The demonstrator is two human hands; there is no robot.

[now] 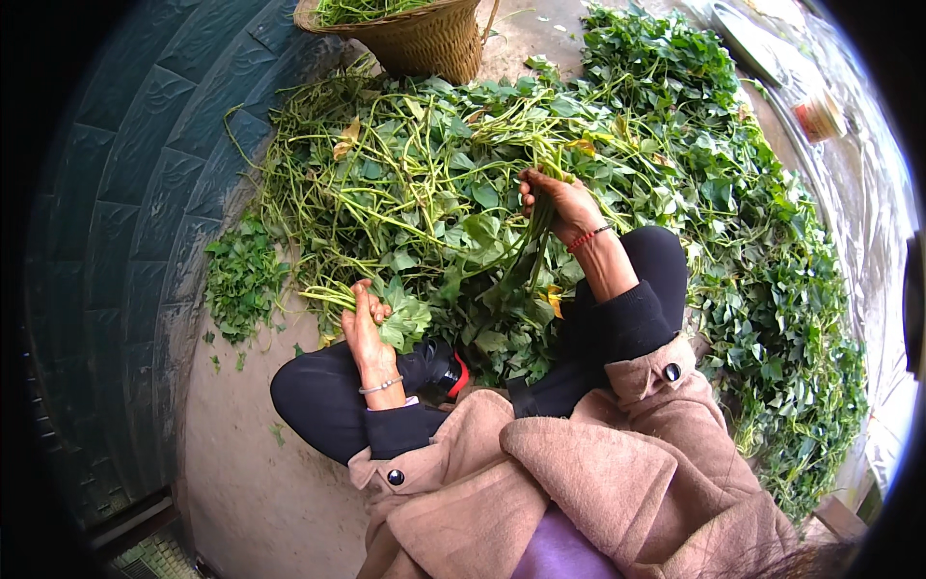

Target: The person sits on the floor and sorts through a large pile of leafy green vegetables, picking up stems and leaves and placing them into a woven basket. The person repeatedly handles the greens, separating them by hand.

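Observation:
Between my knees and beyond them spreads a big heap of leafy green vines (386, 183), long pale stems tangled with broad leaves. My left hand (364, 323), a light bracelet at its wrist, is closed round a small bunch of leafy stems (323, 294); the cut ends point left and a broad leaf hangs on the right side. Farther off and to the right, my right hand (567, 205), with a red beaded bracelet, is closed on a bundle of vine stems (540, 227). Leaves of that bundle trail down toward my lap.
A woven basket (429, 43) with greens in it stands at the far side. Left of the heap lies a small pile of leaves (243, 275) beside a dark tiled wall (125, 212). More vines (772, 318) run down the right, near a tub (818, 118) and plastic sheeting (873, 193).

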